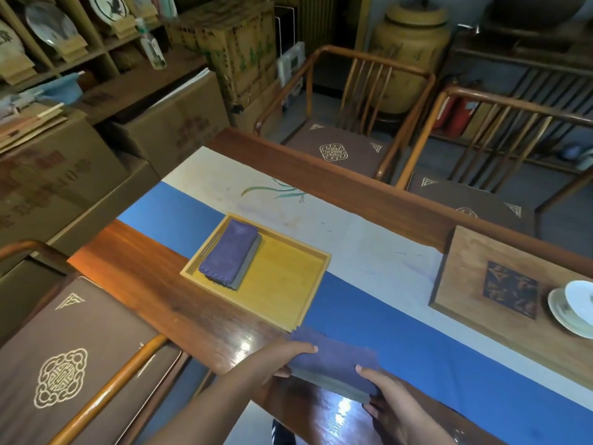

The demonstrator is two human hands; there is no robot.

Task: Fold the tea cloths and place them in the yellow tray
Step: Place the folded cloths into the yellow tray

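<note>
A folded purple tea cloth (333, 359) with a grey underside is held just above the table's near edge. My left hand (272, 358) grips its left end, thumb under and fingers on top. My right hand (390, 403) holds its right end the same way. The yellow tray (282, 284) sits on the table runner just beyond the held cloth. Another folded purple tea cloth (229, 252) lies in the tray's left half; the right half of the tray is bare.
A wooden board (481, 268) with a dark square panel lies at the right, with a white cup and saucer (574, 306) beside it. Wooden chairs (346, 123) stand across the table, and a cushioned chair (64, 348) at my left. Cardboard boxes (64, 175) stack at left.
</note>
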